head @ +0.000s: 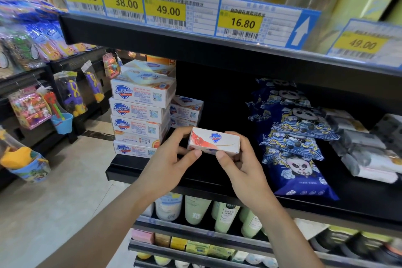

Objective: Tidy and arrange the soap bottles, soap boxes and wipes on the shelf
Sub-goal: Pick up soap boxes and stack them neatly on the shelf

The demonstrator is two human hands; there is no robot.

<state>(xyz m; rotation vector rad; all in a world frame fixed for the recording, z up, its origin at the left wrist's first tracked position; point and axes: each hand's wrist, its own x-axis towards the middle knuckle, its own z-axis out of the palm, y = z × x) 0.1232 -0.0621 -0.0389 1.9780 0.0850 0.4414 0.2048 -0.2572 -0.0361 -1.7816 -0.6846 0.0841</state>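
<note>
At the left end of a black metal shelf (165, 177), a stack of soap boxes (139, 115) stands several high, printed ends facing the aisle so the shield logo can be read; a shorter stack (186, 111) sits just behind and to its right. The cartons are crisp, rectangular card, white with blue and orange print.

In front of them, over the bare middle of the shelf, a person holds a single soap box (214, 143) level between both hands. The left hand (171, 163) pinches the carton's left end with thumb and curled fingers; the right hand (241, 165) grips the right end the same way. The two-handed hold likely serves to square the box before it is set beside the stacks, probably in the open gap to their right.

Farther right, packs of wipes (298, 143) in glossy blue film with a panda design lie overlapped in a sloping row, soft and pillow-shaped, their fronts tilted toward the shopper. Beyond them, grey-and-white packs (369, 154) are piled loosely at the shelf's far end.

On the tier below, pale green soap bottles (226, 215) stand upright.
</note>
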